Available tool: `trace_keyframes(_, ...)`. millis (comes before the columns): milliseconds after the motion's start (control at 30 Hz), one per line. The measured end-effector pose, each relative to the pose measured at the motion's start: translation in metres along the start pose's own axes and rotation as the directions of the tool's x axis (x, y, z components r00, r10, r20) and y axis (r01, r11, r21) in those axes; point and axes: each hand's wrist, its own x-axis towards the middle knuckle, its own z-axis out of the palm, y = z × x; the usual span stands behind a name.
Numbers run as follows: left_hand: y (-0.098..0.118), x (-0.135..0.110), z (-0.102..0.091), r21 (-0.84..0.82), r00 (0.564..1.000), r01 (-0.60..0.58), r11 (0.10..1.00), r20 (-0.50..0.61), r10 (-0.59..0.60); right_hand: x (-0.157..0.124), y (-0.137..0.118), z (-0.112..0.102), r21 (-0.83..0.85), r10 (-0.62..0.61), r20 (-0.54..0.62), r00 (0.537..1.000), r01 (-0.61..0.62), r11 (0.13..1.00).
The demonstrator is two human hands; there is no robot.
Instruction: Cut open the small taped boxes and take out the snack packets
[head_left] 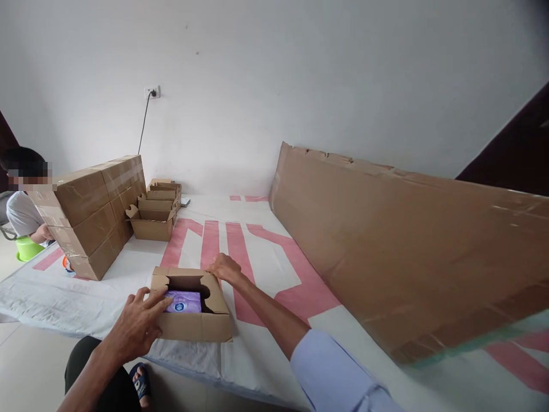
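A small open cardboard box (193, 328) sits near the front edge of the covered table. Inside it lies a purple soft pack (189, 301) with a round blue label, probably tissues. My left hand (139, 320) reaches over the box's left side, its fingers stretched out and their tips on the pack. At the far right corner, my right hand (225, 266) is closed on the box's edge, with its fingertips partly hidden. Side flaps of the box stand folded around the opening.
Several open cardboard boxes (152, 230) stand in a row at the back left, beside a stack of taped cartons (96, 229). A large cardboard sheet (386, 246) leans along the right. At far left a person (26, 212) sits near a green bucket (29, 248).
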Motion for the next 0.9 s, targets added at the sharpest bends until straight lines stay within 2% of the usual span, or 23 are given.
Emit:
trace_keyframes(67, 0.005, 0.01, -0.011, 0.063, 0.994, -0.054, 0.997, 0.097, 0.048, -0.018, -0.016, 0.001, -0.082, -0.116, -0.049, 0.992, 0.112, 0.99)
trace_keyframes(133, 0.01, 0.02, -0.021, 0.091, 0.984, -0.105, 0.99, 0.157, 0.09, -0.039, -0.03, 0.007, -0.174, -0.28, 0.021, 0.96, 0.28, 0.944)
trace_keyframes(200, 0.013, 0.028, -0.026, 0.128, 0.98, -0.125, 0.984, 0.173, 0.101, -0.059, -0.038, 0.013, -0.308, -0.443, 0.235, 0.865, 0.499, 0.81)
trace_keyframes(267, 0.011, 0.031, -0.027, 0.171, 0.988, -0.101, 0.98, 0.134, 0.079, -0.072, -0.04, 0.013, -0.439, -0.471, 0.451, 0.758, 0.648, 0.622)
trace_keyframes(300, 0.009, 0.03, -0.027, 0.184, 0.994, -0.072, 0.98, 0.092, 0.056, -0.076, -0.039, 0.01, -0.492, -0.448, 0.503, 0.739, 0.671, 0.554)
trace_keyframes(333, 0.005, 0.028, -0.025, 0.187, 0.999, -0.035, 0.982, 0.038, 0.029, -0.078, -0.037, 0.004, -0.538, -0.419, 0.507, 0.753, 0.656, 0.529)
trace_keyframes(467, -0.011, 0.013, -0.012, 0.116, 0.987, 0.084, 0.99, -0.148, -0.067, -0.081, -0.032, -0.019, -0.655, -0.341, 0.389, 0.856, 0.517, 0.551)
trace_keyframes(533, -0.015, 0.004, -0.005, 0.074, 0.973, 0.131, 0.989, -0.2, -0.114, -0.083, -0.034, -0.02, -0.687, -0.304, 0.374, 0.876, 0.482, 0.543)
trace_keyframes(633, -0.015, -0.008, 0.007, 0.025, 0.938, 0.249, 0.968, -0.255, -0.235, -0.083, -0.041, -0.008, -0.714, -0.19, 0.406, 0.894, 0.44, 0.545)
trace_keyframes(733, -0.018, -0.018, 0.022, -0.082, 0.907, 0.346, 0.935, -0.225, -0.356, -0.077, -0.044, 0.005, -0.711, -0.105, 0.44, 0.892, 0.418, 0.566)
trace_keyframes(900, -0.03, -0.021, 0.041, -0.338, 0.912, 0.336, 0.879, -0.115, -0.393, -0.064, -0.038, 0.01, -0.613, -0.077, 0.554, 0.829, 0.469, 0.636)
